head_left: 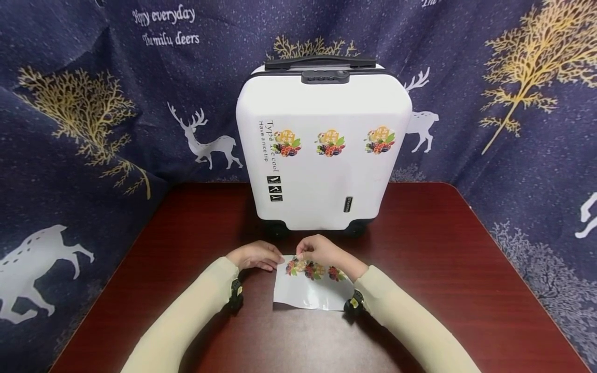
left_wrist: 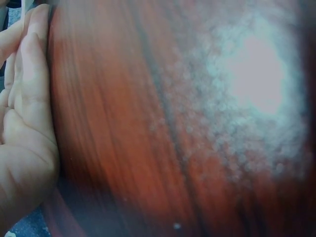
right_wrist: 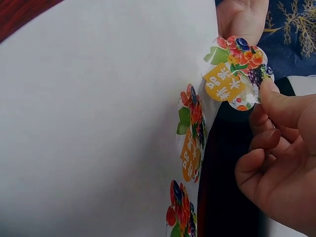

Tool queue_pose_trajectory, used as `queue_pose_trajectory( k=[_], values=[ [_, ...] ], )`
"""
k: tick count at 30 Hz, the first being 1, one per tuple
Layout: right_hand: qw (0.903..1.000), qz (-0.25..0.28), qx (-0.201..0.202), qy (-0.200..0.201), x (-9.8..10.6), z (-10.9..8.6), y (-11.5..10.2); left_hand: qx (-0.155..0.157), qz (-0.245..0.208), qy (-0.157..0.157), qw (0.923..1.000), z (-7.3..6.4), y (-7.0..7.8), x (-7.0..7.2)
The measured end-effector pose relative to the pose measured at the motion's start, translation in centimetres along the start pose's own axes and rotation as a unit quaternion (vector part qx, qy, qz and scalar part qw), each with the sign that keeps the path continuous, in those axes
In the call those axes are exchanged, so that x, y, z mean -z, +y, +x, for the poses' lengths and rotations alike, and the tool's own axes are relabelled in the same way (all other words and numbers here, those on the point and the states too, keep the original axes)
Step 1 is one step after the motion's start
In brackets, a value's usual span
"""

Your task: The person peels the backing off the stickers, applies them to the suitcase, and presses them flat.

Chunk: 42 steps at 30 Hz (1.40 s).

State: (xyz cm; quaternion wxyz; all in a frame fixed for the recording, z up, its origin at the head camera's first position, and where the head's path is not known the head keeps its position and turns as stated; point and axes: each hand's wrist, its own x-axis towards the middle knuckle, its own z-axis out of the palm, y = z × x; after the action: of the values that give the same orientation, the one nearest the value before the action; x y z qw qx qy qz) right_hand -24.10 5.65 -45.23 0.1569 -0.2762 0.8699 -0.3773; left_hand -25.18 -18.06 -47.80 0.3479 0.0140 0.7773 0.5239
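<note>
Our right hand (head_left: 322, 251) pinches a fruit sticker (right_wrist: 242, 74) at the far left corner of the sticker sheet (head_left: 298, 296), its edge pinched by our left hand (head_left: 255, 256). We seem mid-peel; next calls for a clean lift. Beyond, the white suitcase (head_left: 322, 176) reads "Have a nice trip", the backdrop (head_left: 154, 72) "The milu, deers"

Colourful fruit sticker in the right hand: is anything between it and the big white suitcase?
Besides the right hand pinching the sticker, nothing visible stands between it and the suitcase; the sticker's edge seems to touch the glossy white sheet.
</note>
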Motion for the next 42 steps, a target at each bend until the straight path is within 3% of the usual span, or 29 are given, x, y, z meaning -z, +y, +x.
queue_pose_trajectory(
  k=[9,25,35,42],
  values=[
    [0.9998,0.005,-0.020,0.009,-0.1,-0.3,0.3,0.001,-0.004,0.004,1.0000,0.0,-0.1,0.0],
    [0.9995,0.021,-0.010,0.022,0.2,-0.6,0.6,0.002,-0.003,0.008,1.0000,-0.2,-0.1,0.0],
    [0.9967,0.062,-0.003,0.052,0.6,-1.0,-0.1,-0.001,-0.006,0.000,1.0000,-0.2,-0.1,0.0],
    [0.9899,0.102,0.022,0.096,1.1,-1.5,-1.6,-0.016,-0.008,-0.005,0.9998,-0.2,-0.3,0.0]
  ],
)
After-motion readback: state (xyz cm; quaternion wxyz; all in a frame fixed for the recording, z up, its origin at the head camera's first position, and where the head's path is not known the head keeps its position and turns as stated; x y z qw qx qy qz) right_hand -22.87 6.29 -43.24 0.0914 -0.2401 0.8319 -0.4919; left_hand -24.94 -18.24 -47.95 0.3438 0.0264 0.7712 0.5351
